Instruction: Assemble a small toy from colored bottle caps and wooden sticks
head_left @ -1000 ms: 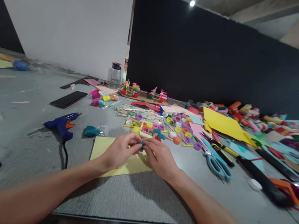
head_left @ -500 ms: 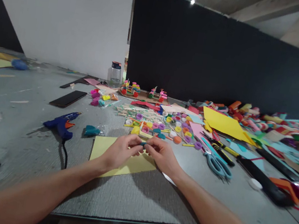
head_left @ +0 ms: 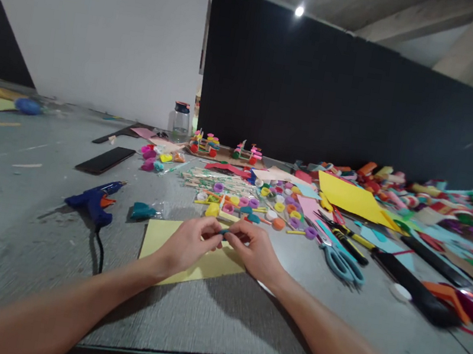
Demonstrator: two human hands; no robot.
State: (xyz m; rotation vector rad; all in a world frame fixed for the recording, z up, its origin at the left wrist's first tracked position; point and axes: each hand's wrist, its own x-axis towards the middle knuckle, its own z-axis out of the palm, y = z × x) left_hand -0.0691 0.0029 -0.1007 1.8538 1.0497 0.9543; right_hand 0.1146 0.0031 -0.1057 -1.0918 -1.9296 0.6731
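Between the fingertips of both hands is a small dark teal piece of modelling clay [head_left: 223,232], mostly covered by the fingers. My left hand [head_left: 190,244] pinches it from the left, and my right hand [head_left: 254,250] pinches it from the right. Both hands are just above a pale yellow sheet of paper [head_left: 157,241] on the table. To the left of the sheet lies a lump of teal clay in a clear wrapper [head_left: 143,211]. Beyond the hands are several small coloured rings and discs, among them a yellow lump [head_left: 212,209].
A blue hot glue gun [head_left: 93,201] with a black cord and a phone [head_left: 105,160] lie to the left. Scissors [head_left: 342,262], a black-handled tool [head_left: 416,289] and a yellow sheet [head_left: 350,198] are on the right. Farther back are wooden sticks [head_left: 204,179], two small colourful models and a bottle [head_left: 180,121].
The view has tilted up slightly, so the tabletop things sit a little lower. Both hands keep their pinch on the clay, with only small finger shifts.
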